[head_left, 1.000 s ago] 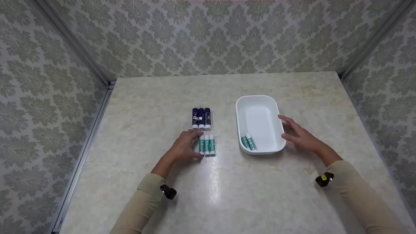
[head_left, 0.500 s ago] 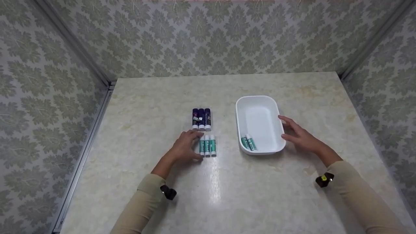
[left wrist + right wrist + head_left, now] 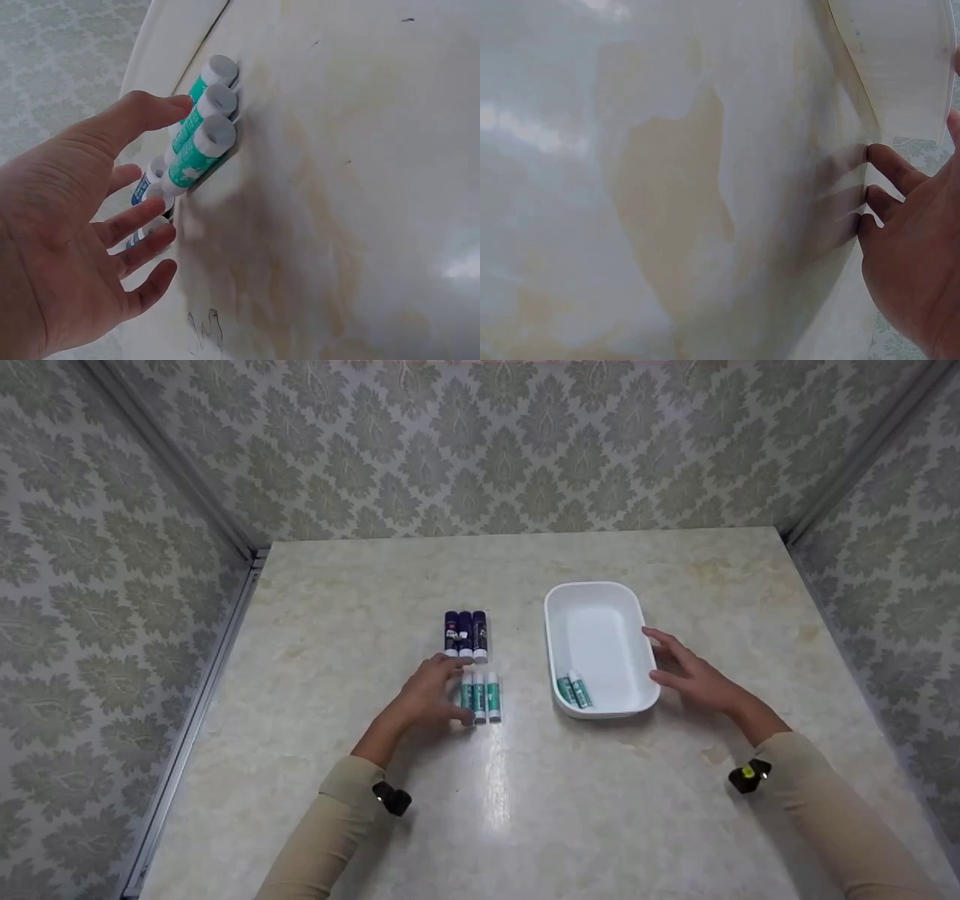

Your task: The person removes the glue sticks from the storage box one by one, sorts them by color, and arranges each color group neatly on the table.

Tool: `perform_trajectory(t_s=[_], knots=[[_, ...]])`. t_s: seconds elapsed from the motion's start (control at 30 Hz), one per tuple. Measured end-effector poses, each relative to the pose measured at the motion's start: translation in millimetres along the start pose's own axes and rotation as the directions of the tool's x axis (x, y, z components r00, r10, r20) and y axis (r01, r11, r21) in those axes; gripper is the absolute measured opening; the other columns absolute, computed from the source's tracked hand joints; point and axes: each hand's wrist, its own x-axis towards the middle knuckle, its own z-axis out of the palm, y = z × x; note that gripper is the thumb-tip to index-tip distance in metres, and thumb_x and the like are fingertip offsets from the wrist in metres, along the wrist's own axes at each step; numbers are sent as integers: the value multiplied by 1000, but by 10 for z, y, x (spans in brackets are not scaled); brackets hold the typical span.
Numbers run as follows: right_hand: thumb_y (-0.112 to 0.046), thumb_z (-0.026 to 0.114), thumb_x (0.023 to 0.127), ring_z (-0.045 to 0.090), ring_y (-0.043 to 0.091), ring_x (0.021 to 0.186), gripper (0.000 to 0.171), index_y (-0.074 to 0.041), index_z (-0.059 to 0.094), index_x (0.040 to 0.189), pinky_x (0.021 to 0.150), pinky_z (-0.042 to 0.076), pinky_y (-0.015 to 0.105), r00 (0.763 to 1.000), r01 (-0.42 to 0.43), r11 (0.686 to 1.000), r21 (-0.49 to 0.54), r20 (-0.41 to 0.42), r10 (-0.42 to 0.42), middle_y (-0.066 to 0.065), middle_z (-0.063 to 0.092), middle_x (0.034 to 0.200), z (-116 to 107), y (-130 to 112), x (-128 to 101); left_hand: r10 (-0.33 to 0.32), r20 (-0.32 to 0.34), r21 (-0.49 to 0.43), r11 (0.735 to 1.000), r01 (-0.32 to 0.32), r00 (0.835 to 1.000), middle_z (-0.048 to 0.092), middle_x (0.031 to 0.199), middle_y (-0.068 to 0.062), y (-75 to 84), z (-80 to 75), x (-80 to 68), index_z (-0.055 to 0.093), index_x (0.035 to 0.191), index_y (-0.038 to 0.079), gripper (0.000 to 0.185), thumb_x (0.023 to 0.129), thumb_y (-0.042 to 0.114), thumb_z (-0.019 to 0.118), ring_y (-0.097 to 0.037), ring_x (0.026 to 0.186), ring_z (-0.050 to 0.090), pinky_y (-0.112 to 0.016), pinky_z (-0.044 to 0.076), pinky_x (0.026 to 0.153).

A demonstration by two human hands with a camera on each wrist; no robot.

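From the head view we see the tabletop [image 3: 525, 810] walled on three sides by patterned panels, with a metal rail along its left edge and wide bare surface in front of both arms. Three green glue sticks [image 3: 480, 697] lie side by side near the middle, three purple glue sticks [image 3: 465, 633] just beyond them, and a white tray [image 3: 600, 607] well to their right holds two more green sticks [image 3: 574, 688] in its near corner. Our left hand [image 3: 427, 699] rests against the left side of the green row, fingers loosely spread and gripping nothing. Our right hand [image 3: 694, 671] lies flat-fingered along the tray's right wall, holding nothing. In the left wrist view we see the left hand [image 3: 82, 240] open, its thumb touching the green glue sticks [image 3: 199, 135], the other fingers near the purple glue sticks [image 3: 150, 184], with clear tabletop [image 3: 360, 187] to the right. In the right wrist view the right hand [image 3: 915, 247] shows straight fingertips on the white tray [image 3: 900, 67] wall.
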Motion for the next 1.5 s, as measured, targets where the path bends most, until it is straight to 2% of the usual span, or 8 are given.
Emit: perform_trajectory(t_s=[0.1, 0.3, 0.5, 0.87, 1.07, 1.17, 1.33, 1.5], knots=[[-32, 65, 116, 33, 52, 169, 82, -29, 17, 182, 135, 19, 81, 1000, -3, 1000, -9, -3, 3, 29, 37, 180, -7, -9, -4, 8, -15, 16, 1000, -7, 1000, 54, 168, -14, 81, 20, 28, 58, 164, 27, 92, 83, 29, 101, -36, 153, 54, -57, 48, 130], [-31, 65, 116, 36, 53, 167, 82, -29, 17, 182, 134, 21, 81, 1000, -12, 1000, -20, -17, 12, 30, 40, 178, 13, -21, -7, 82, -25, 44, 996, -81, 996, 49, 173, -17, 273, 51, 57, 57, 165, 24, 87, 89, 32, 97, -40, 157, 53, -62, 49, 128], [-32, 66, 115, 39, 52, 165, 83, -27, 17, 182, 134, 23, 79, 999, -19, 999, -35, -26, 18, 31, 42, 175, 41, -29, 7, 152, -24, 59, 987, -151, 988, 55, 167, -15, 453, 105, 110, 58, 164, 24, 84, 90, 35, 96, -38, 151, 57, -62, 51, 125], [-29, 64, 116, 37, 51, 167, 81, -28, 17, 182, 134, 23, 79, 1000, 7, 1000, 8, -3, -7, 29, 38, 179, 0, -7, 0, 252, 9, 34, 967, -253, 968, 58, 163, -13, 801, 238, 277, 59, 163, 22, 82, 90, 35, 94, -36, 149, 57, -60, 52, 122], [-31, 65, 116, 39, 51, 166, 82, -30, 17, 182, 134, 23, 80, 1000, -3, 1000, 10, -1, 3, 28, 40, 177, 10, 8, 0, 276, 44, 46, 959, -278, 960, 58, 164, -11, 1020, 303, 340, 58, 164, 24, 84, 89, 38, 94, -33, 149, 56, -59, 52, 120], [-30, 65, 116, 39, 51, 166, 82, -29, 17, 182, 134, 23, 80, 1000, 0, 1000, 16, -4, 0, 28, 40, 177, 15, 15, 1, 299, 62, 6, 954, -300, 952, 58, 163, -12, 1121, 324, 343, 57, 164, 22, 83, 90, 37, 94, -33, 149, 57, -58, 51, 122], [-31, 65, 116, 38, 50, 167, 81, -30, 18, 182, 135, 22, 79, 1000, -5, 1000, 14, -4, 5, 28, 40, 178, 14, 20, -2, 360, 101, -122, 930, -348, 927, 58, 162, -18, 1236, 368, 332, 56, 165, 16, 83, 92, 34, 92, -37, 148, 59, -56, 51, 123], [-31, 65, 116, 39, 52, 166, 81, -29, 19, 182, 134, 22, 80, 1000, -5, 1000, -5, -10, 5, 29, 42, 176, 15, 2, -6, 388, 120, -206, 910, -360, 914, 56, 165, -20, 1321, 419, 338, 56, 165, 15, 83, 92, 32, 91, -39, 153, 57, -57, 50, 126]])
